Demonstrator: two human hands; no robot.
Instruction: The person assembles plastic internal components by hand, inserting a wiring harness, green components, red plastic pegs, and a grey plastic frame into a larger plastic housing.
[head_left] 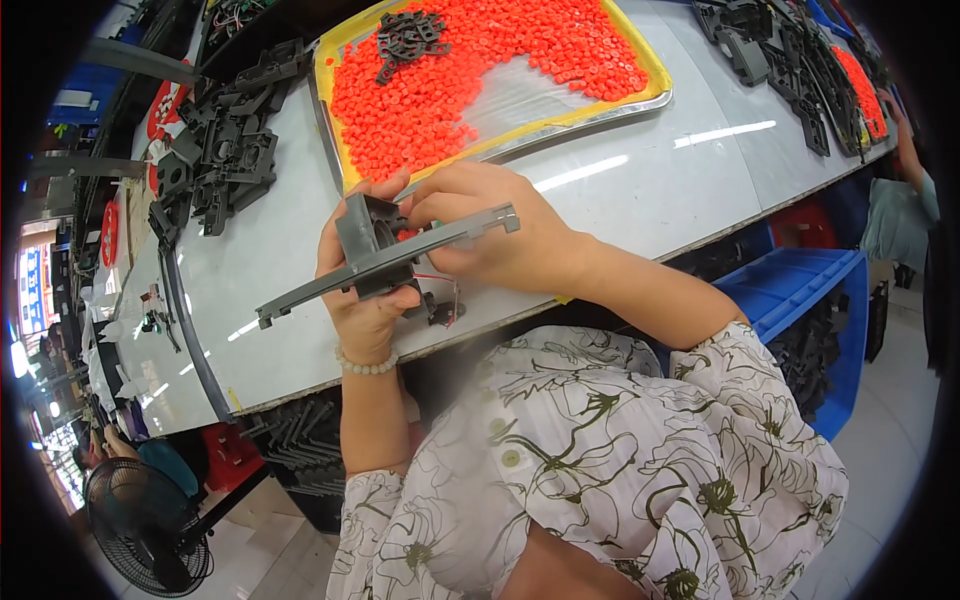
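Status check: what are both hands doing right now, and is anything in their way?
Left hand grips grey plastic frame. Right hand pinches at its top. Tray of orange pieces just behind; nothing blocking.

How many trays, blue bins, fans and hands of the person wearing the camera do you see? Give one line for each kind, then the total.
Tray with orange pieces: 1
Blue bin: 1
Fan: 1
Hands: 2, left hand and right hand, both on the grey plastic part
Total: 5
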